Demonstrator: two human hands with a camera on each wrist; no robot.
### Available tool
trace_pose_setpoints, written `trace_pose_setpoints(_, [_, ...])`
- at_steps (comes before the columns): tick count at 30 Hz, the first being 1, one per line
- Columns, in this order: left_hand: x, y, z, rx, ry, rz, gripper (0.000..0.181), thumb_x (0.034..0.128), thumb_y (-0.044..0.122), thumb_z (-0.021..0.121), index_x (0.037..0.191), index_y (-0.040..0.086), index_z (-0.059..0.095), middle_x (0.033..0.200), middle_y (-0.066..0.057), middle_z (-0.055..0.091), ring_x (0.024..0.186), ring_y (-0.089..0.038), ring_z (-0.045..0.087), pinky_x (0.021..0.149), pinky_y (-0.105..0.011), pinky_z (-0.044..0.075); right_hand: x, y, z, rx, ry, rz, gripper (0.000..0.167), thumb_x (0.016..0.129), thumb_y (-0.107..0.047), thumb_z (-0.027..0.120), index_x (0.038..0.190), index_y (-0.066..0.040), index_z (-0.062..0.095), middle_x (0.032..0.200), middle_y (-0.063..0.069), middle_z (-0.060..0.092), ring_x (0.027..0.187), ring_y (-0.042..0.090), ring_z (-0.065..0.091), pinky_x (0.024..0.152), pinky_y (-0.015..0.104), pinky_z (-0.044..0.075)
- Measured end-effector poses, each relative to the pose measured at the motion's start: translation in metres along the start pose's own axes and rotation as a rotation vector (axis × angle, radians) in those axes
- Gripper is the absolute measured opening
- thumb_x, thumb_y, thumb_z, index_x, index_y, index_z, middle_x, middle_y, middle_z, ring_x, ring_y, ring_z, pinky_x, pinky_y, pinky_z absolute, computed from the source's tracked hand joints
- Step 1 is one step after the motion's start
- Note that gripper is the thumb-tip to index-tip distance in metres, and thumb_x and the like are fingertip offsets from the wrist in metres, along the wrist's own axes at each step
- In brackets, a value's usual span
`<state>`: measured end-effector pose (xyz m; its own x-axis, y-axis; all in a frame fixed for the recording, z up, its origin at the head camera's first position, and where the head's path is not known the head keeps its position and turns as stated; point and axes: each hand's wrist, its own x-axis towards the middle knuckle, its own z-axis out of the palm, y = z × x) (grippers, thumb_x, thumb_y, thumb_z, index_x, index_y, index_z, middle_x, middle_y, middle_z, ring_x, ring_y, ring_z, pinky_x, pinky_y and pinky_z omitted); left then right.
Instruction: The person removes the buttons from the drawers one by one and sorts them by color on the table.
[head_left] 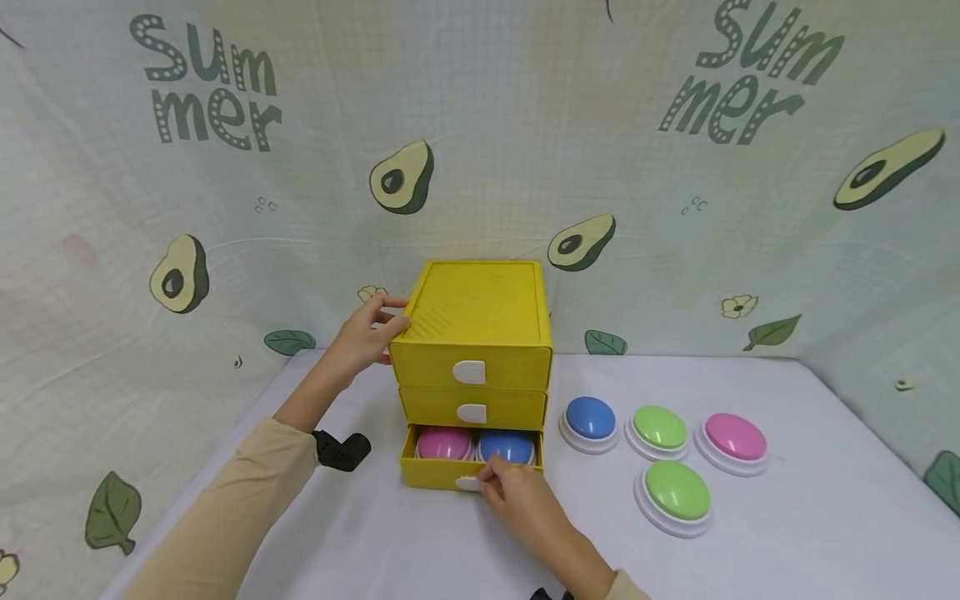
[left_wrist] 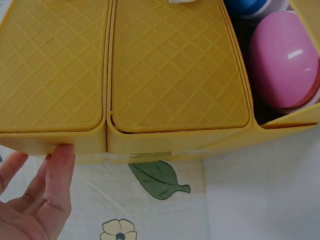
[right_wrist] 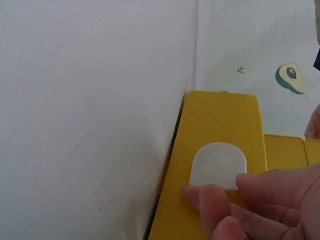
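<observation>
Plain beige sleeves [head_left: 225,508] end just beside small black wrist fittings [head_left: 343,451].

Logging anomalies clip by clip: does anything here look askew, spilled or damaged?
Nothing stands out. The yellow plastic bottom drawer is open, but the right hand grips its rounded white handle; the domed blue, green and pink buttons all sit upright.

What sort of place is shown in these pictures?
Probably a staged work area, perhaps arranged for filming. A pale avocado-print cloth backdrop surrounds the plain white tabletop on three sides, and a yellow plastic three-drawer box stands there. The wider room is not visible.
</observation>
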<state>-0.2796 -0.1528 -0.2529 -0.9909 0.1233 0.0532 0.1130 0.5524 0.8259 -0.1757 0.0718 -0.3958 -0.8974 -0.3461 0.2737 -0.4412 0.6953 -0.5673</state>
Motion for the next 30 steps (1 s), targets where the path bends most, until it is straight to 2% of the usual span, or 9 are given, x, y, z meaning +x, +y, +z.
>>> trace_pose_setpoints(5, [0.000, -0.001, 0.000, 0.001, 0.003, 0.000, 0.043, 0.0957, 0.031, 0.048, 0.135, 0.017, 0.039, 0.128, -0.016, 0.048, 0.104, -0.034, 0.057, 0.077, -0.040, 0.056, -0.005, -0.005, -0.001, -0.040, -0.001, -0.019, 0.007, 0.086, -0.014, 0.063, 0.085, -0.008, 0.063, 0.075, -0.001, 0.068, 0.061, 0.001, 0.054, 0.056, 0.016, 0.048])
trace_pose_setpoints(12, [0.001, -0.002, 0.000, 0.006, 0.007, 0.004, 0.043, 0.0956, 0.031, 0.047, 0.135, 0.017, 0.039, 0.129, -0.017, 0.047, 0.105, -0.034, 0.057, 0.077, -0.040, 0.056, -0.010, -0.008, -0.002, 0.017, -0.057, 0.006, 0.006, 0.089, -0.012, 0.060, 0.088, -0.007, 0.063, 0.060, -0.007, 0.058, 0.045, -0.004, 0.043, 0.045, 0.013, 0.040])
trace_pose_setpoints(16, [0.001, -0.002, 0.000, 0.002, 0.005, 0.010, 0.043, 0.0957, 0.031, 0.048, 0.135, 0.017, 0.039, 0.129, -0.017, 0.047, 0.104, -0.034, 0.057, 0.076, -0.040, 0.056, -0.012, -0.011, -0.004, 0.046, -0.099, 0.015, 0.006, 0.089, -0.011, 0.059, 0.090, -0.007, 0.064, 0.055, -0.010, 0.053, 0.040, -0.005, 0.042, 0.041, 0.012, 0.038])
trace_pose_setpoints(30, [0.000, -0.001, 0.000, 0.002, 0.007, 0.011, 0.043, 0.0956, 0.030, 0.048, 0.135, 0.016, 0.039, 0.128, -0.017, 0.047, 0.104, -0.034, 0.057, 0.077, -0.040, 0.056, -0.015, -0.015, -0.007, -0.021, -0.099, -0.033, 0.006, 0.086, -0.011, 0.063, 0.081, -0.009, 0.067, 0.052, -0.011, 0.053, 0.039, -0.009, 0.040, 0.042, 0.011, 0.038])
